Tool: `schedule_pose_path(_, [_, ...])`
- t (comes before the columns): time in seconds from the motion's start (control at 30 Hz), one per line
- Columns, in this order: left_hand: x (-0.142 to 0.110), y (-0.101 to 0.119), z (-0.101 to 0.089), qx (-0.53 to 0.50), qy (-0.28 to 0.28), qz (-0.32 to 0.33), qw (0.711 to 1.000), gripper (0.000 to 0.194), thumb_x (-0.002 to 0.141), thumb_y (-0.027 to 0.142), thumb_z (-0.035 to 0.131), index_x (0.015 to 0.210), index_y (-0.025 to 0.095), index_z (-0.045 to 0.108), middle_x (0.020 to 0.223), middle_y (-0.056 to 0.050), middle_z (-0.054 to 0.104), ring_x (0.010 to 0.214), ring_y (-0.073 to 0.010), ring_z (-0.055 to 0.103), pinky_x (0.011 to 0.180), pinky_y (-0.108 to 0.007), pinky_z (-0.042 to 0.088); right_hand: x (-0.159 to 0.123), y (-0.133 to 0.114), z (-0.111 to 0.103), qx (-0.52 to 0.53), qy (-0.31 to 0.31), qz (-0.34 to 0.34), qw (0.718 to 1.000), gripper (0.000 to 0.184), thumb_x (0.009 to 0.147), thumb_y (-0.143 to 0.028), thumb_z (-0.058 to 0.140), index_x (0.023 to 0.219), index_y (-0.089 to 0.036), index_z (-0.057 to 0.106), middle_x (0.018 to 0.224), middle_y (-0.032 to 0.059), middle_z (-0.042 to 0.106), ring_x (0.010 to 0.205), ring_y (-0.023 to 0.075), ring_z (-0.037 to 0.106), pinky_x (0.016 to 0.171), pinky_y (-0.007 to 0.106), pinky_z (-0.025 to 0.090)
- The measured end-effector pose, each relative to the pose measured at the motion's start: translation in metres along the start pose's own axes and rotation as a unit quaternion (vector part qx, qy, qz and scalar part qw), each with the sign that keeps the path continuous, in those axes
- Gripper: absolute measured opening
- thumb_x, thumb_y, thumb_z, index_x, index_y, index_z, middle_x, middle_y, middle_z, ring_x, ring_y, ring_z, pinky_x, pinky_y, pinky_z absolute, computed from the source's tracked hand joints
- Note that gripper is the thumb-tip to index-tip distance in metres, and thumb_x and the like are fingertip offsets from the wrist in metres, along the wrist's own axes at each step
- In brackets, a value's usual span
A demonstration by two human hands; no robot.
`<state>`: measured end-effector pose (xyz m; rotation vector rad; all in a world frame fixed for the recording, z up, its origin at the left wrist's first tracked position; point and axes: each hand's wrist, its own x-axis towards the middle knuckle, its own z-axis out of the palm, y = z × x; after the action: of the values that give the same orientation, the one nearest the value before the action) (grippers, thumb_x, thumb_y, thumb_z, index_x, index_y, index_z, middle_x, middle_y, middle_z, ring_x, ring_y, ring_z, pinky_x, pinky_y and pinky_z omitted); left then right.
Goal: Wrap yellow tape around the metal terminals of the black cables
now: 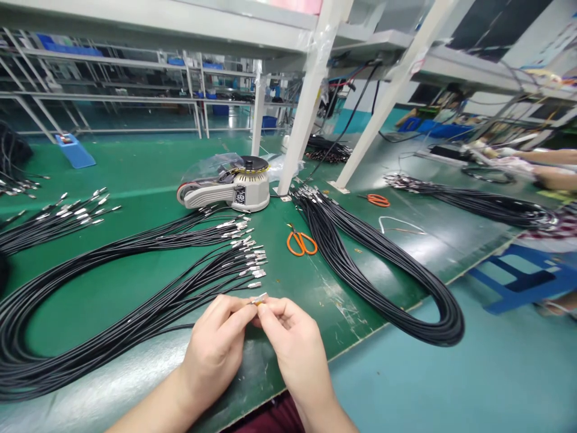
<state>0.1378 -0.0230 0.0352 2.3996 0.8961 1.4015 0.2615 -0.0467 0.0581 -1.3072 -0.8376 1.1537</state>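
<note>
My left hand (215,349) and my right hand (294,344) meet at the near edge of the green table (135,168). Both pinch the metal connector end (259,299) of one black cable. A small amber piece shows between the fingertips. Just beyond my hands lies a fan of black cables with metal tips (246,252), their loops sweeping off to the left (67,337).
A grey tape dispenser (234,189) stands mid-table. Orange scissors (301,242) lie right of the cable tips, another pair (377,199) farther right. A thick black cable bundle (383,270) hangs over the table edge. Another person's arms (541,165) work at far right, by a blue stool (518,279).
</note>
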Motion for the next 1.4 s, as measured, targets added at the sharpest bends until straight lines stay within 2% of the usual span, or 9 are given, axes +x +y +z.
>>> schedule_pose_path(0.7, [-0.003,-0.002,0.000,0.007,0.002,-0.022,1.000,0.039,0.084,0.001,0.045,0.116,0.021,0.054,0.086,-0.005,0.062,0.077,-0.0126,0.058,0.067,-0.023,0.049,0.001,0.001,0.001,-0.018,-0.001,0.000,1.000,0.015,0.072,-0.027,0.062,0.061,-0.016,0.061,0.086,0.0076,0.070,0.088,0.0226,0.063,0.080,0.034,0.047])
schedule_pose_path(0.87, [-0.003,-0.003,0.001,0.010,-0.013,-0.023,1.000,0.040,0.084,0.000,0.043,0.118,0.019,0.052,0.087,-0.005,0.061,0.079,-0.0138,0.055,0.069,-0.025,0.048,0.002,0.006,0.000,-0.008,-0.012,0.012,1.000,0.017,0.073,-0.031,0.063,0.066,-0.015,0.064,0.079,0.0062,0.070,0.079,0.0204,0.063,0.078,0.034,0.048])
schedule_pose_path(0.97, [-0.002,-0.004,0.003,0.013,-0.017,-0.053,0.998,0.034,0.085,0.002,0.042,0.113,0.018,0.053,0.085,-0.004,0.060,0.078,-0.0135,0.055,0.070,-0.026,0.048,0.002,0.011,0.001,0.036,-0.027,0.033,0.998,0.022,0.073,-0.036,0.066,0.073,-0.014,0.067,0.072,0.0042,0.068,0.073,0.0184,0.063,0.074,0.033,0.051])
schedule_pose_path(1.13, [0.001,-0.004,0.002,0.026,-0.031,-0.112,0.993,0.020,0.086,0.012,0.047,0.103,0.018,0.055,0.087,-0.004,0.061,0.080,-0.0135,0.058,0.071,-0.026,0.050,0.000,0.015,0.001,0.128,-0.026,0.071,0.989,0.023,0.070,-0.035,0.070,0.079,-0.014,0.071,0.075,0.0047,0.069,0.073,0.0174,0.065,0.074,0.030,0.052])
schedule_pose_path(1.27, [0.001,-0.003,0.000,0.031,-0.029,-0.098,0.994,0.019,0.088,0.012,0.043,0.098,0.018,0.058,0.083,-0.005,0.059,0.077,-0.0136,0.058,0.068,-0.026,0.051,-0.008,0.015,-0.002,0.220,-0.041,0.118,0.967,0.023,0.070,-0.030,0.070,0.085,-0.012,0.070,0.086,0.0093,0.070,0.081,0.0204,0.065,0.076,0.032,0.052])
schedule_pose_path(1.4, [0.000,-0.001,-0.001,0.043,-0.003,-0.086,0.995,0.018,0.087,0.010,0.044,0.099,0.017,0.057,0.082,-0.005,0.059,0.076,-0.0138,0.057,0.067,-0.026,0.050,-0.014,0.017,-0.007,0.273,-0.034,0.143,0.951,0.038,0.073,-0.030,0.067,0.107,-0.014,0.062,0.099,0.0123,0.068,0.084,0.0202,0.064,0.077,0.035,0.052])
